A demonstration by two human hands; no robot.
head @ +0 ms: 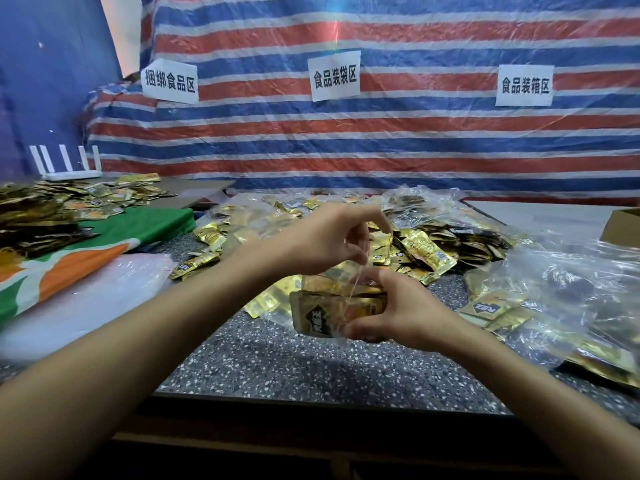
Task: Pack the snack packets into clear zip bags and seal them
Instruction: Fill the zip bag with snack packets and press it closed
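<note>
Gold-foil pkts in clear zip bag: R hand grip round both, L hand pinching bag top.

The cardboard box was cut off by the right edge, with only a corner showing. The right hand hid one end of the stack of snack packets. The clear zip bag was too faint to trace, so whether the stack sat fully inside could not be told. Print on the loose packets was blurred.
</note>
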